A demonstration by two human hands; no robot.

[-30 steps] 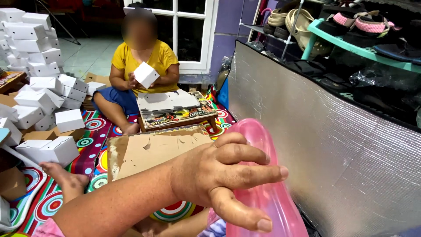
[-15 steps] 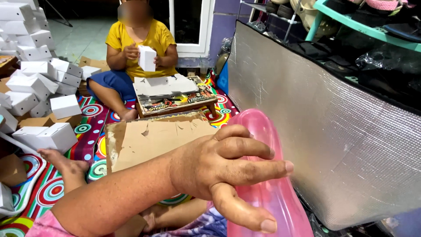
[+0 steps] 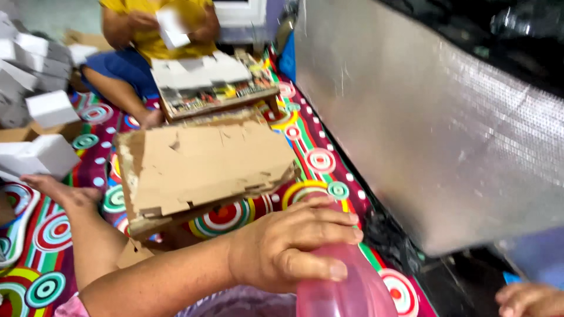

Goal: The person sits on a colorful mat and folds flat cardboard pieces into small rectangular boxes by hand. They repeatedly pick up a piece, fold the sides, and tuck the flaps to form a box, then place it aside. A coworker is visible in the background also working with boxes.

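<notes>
A pink tub [image 3: 346, 290] is sitting at the bottom edge of view, under the left hand [image 3: 288, 249], whose fingers [image 3: 329, 226] are lying curled over its rim with the thumb pressing its side, gripping it. The forearm is reaching in from the lower left. Beyond the tub, a cardboard slab [image 3: 202, 167] is resting on the patterned mat [image 3: 314, 155]. To the tub's right, the right hand [image 3: 531, 299] is only partly showing, its grip impossible to tell.

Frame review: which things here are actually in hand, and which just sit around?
In hand:
left hand gripping pink plastic container

Lying about:
cardboard slab
white boxes
silver foil panel
patterned mat
Right hand holds nothing visible; another person folds a box.
</notes>
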